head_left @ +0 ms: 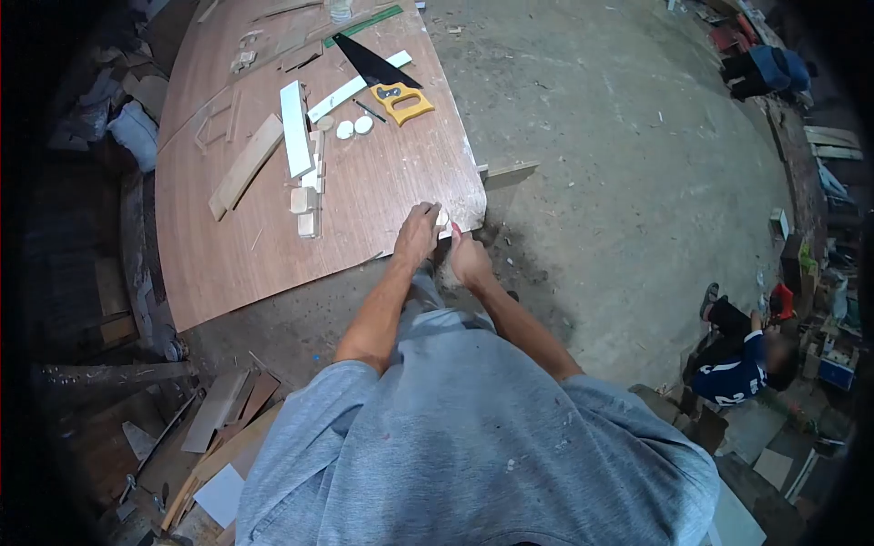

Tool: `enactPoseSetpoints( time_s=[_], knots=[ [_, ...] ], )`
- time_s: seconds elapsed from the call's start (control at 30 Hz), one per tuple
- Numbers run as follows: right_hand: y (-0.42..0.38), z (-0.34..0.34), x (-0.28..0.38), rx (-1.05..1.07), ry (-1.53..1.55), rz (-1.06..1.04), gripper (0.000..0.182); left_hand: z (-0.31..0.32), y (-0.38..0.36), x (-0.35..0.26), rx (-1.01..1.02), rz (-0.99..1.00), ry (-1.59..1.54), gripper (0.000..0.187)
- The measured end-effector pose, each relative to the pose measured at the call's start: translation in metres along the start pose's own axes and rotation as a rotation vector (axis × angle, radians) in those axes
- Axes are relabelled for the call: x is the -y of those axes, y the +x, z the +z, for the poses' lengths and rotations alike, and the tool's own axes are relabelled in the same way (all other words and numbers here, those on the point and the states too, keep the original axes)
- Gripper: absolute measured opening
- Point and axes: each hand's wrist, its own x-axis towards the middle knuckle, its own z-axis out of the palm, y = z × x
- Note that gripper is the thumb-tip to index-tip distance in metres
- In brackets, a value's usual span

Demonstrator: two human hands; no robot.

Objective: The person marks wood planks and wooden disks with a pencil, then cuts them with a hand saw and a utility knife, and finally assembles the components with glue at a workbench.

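Observation:
At the table's near right corner, my left hand (pixel 419 233) is closed on a small pale disc (pixel 442 218), pressing it by the edge. My right hand (pixel 471 260) is wrapped round a small red-handled tool (pixel 455 231) touching or close to the disc. The tool's working end is too small to make out. Farther up the table lie two similar white discs (pixel 363 125), a dark pencil-like stick (pixel 369 110) and a handsaw (pixel 401 102) with a yellow handle and black blade.
White strips (pixel 295 130), a wooden board (pixel 247 167) and small blocks (pixel 307 225) lie on the wooden table (pixel 355 246). A green ruler (pixel 364 25) is at the far end. Two people (pixel 733 369) are off to the right. Wood scraps (pixel 218 409) lie at lower left.

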Motion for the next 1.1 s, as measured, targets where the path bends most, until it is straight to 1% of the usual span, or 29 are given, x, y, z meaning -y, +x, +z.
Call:
enactPoseSetpoints(
  time_s=[0.1, 0.13, 0.2, 0.27, 0.33, 0.37, 0.5, 0.67, 0.8, 0.87, 1.0, 1.03, 1.07, 1.1],
  knots=[
    [-0.007, 0.001, 0.0, 0.022, -0.009, 0.016, 0.053, -0.005, -0.007, 0.005, 0.003, 0.062, 0.012, 0.046],
    [-0.011, 0.006, -0.012, 0.013, -0.004, 0.018, 0.053, -0.004, -0.006, 0.005, 0.007, 0.032, 0.022, 0.046],
    [-0.023, 0.004, -0.035, 0.002, -0.049, -0.088, 0.053, 0.001, -0.001, 0.002, 0.005, 0.0, 0.014, 0.046],
    [-0.019, 0.0, -0.042, 0.048, -0.019, -0.083, 0.055, 0.0, -0.006, 0.006, 0.021, 0.035, -0.024, 0.047],
    [-0.001, 0.006, -0.044, 0.008, 0.201, -0.115, 0.058, -0.003, -0.005, 0.012, 0.048, 0.044, -0.031, 0.048],
    [0.006, 0.011, -0.047, -0.041, 0.238, -0.198, 0.06, -0.001, -0.007, 0.015, 0.031, 0.062, -0.057, 0.048],
    [0.013, 0.007, -0.033, 0.001, 0.234, -0.17, 0.06, -0.001, -0.009, 0.02, 0.025, 0.089, -0.11, 0.046],
    [0.011, 0.004, -0.024, 0.023, 0.253, -0.261, 0.058, -0.004, -0.007, 0.018, 0.032, 0.055, -0.139, 0.045],
    [0.011, 0.006, -0.026, 0.1, 0.194, -0.237, 0.056, -0.002, -0.006, 0.023, 0.07, 0.051, -0.144, 0.044],
    [0.018, 0.027, -0.038, -0.045, 0.062, -0.217, 0.051, -0.003, -0.007, 0.022, 0.068, 0.038, -0.149, 0.043],
    [0.004, 0.022, -0.033, -0.079, -0.015, -0.189, 0.05, -0.001, -0.008, 0.022, 0.049, 0.029, -0.168, 0.043],
    [0.0, 0.018, -0.035, -0.076, -0.026, -0.293, 0.048, -0.001, -0.009, 0.022, 0.045, 0.031, -0.164, 0.043],
    [-0.002, 0.015, -0.034, -0.077, -0.035, -0.399, 0.047, 0.0, -0.008, 0.022, -0.003, 0.006, -0.164, 0.044],
    [-0.004, 0.015, -0.04, -0.082, -0.034, -0.405, 0.047, 0.002, -0.008, 0.023, -0.05, -0.02, -0.168, 0.045]
  ],
)
